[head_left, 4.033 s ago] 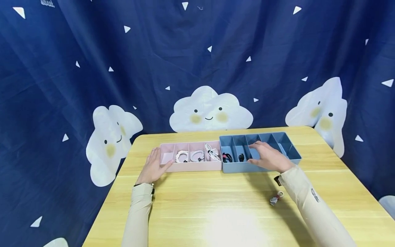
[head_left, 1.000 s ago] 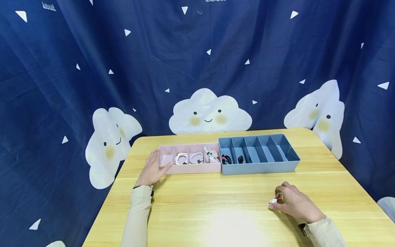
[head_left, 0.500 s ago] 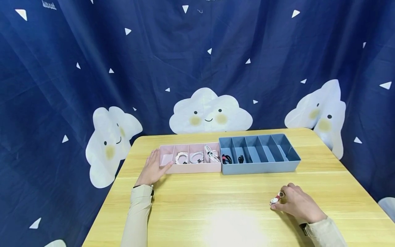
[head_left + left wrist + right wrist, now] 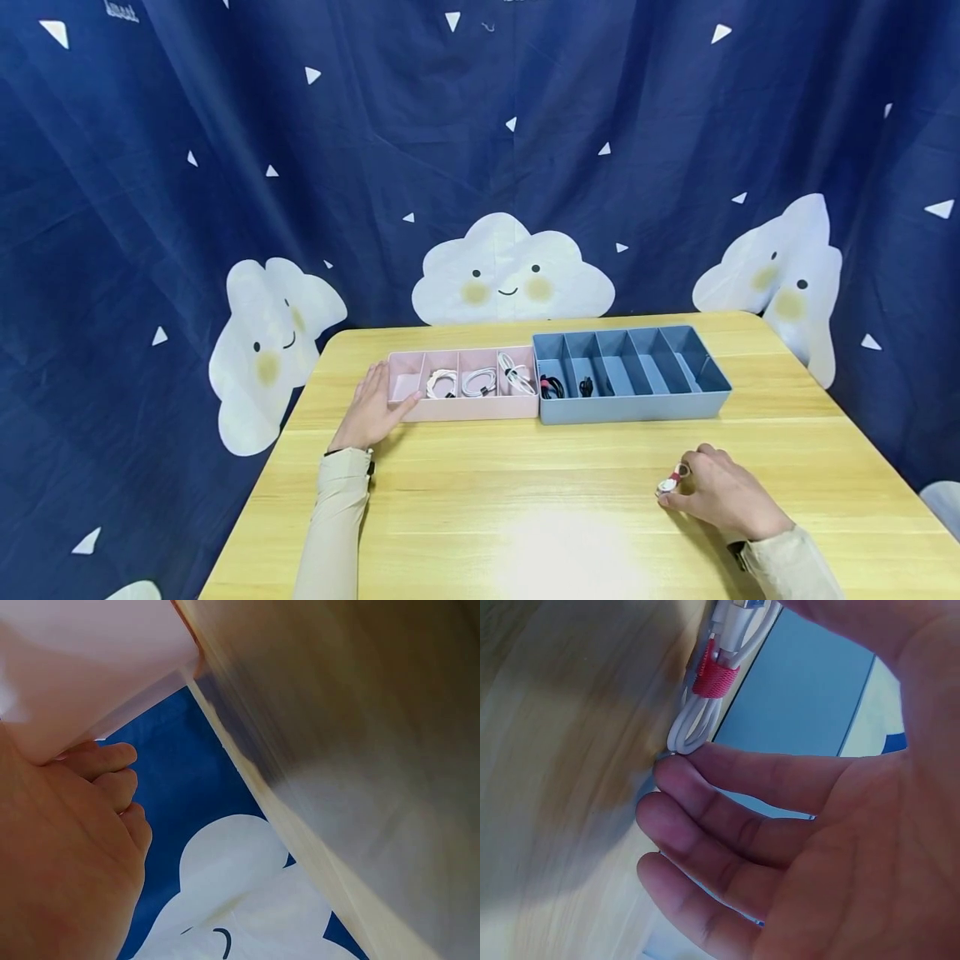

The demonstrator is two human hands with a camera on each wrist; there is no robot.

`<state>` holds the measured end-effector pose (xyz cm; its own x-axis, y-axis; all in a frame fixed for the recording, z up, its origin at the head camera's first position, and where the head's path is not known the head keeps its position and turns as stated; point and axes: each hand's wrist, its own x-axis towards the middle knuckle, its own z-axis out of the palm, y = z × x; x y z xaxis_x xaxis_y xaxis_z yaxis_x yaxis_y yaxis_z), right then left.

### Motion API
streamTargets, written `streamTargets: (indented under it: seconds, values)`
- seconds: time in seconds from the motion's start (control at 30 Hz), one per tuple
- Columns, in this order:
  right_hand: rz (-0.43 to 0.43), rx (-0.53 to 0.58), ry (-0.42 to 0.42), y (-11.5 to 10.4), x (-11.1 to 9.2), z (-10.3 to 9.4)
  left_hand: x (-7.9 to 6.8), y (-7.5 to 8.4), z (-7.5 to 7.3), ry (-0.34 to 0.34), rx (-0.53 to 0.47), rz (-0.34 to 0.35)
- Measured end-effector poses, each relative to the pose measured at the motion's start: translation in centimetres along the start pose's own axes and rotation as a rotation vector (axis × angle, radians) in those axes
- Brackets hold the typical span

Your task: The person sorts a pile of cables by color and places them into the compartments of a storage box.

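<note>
A small bundled white charging cable (image 4: 667, 485) with a red tie (image 4: 715, 678) is at the table's right front. My right hand (image 4: 723, 493) holds it between thumb and fingers; in the right wrist view the fingertips meet its looped end and the thumb is at the plug end. My left hand (image 4: 369, 410) rests against the left end of a pink divided box (image 4: 465, 408), thumb along its front, fingers at its side. Coiled white cables (image 4: 442, 384) lie in three of its compartments; the leftmost holds nothing.
Right of the pink box, against its end, stands a blue-grey divided box (image 4: 633, 408). Black cables (image 4: 552, 387) lie in its two leftmost compartments. Both boxes stand towards the back of the wooden table (image 4: 480, 475), before a dark blue curtain (image 4: 450, 150).
My right hand has come from above the blue-grey box down to the bundled white cable and taken hold of it. My left hand has stayed at the pink box.
</note>
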<state>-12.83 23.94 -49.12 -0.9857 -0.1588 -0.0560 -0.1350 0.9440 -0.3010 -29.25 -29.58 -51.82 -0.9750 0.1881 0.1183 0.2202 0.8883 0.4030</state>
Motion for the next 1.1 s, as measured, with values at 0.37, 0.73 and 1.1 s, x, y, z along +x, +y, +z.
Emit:
streamTargets:
  seconds: [0.37,0.73,1.1]
  values:
    - [-0.043,-0.039,0.058,0.16,0.21,-0.02,0.11,-0.04,0.07,0.002,-0.002,0.004]
    - [-0.062,-0.052,0.063,0.12,0.32,-0.22,0.14,-0.13,0.07,-0.005,0.003,0.001]
    - [-0.087,-0.07,0.097,-0.1,0.55,-0.69,0.04,-0.07,0.05,-0.005,-0.008,-0.005]
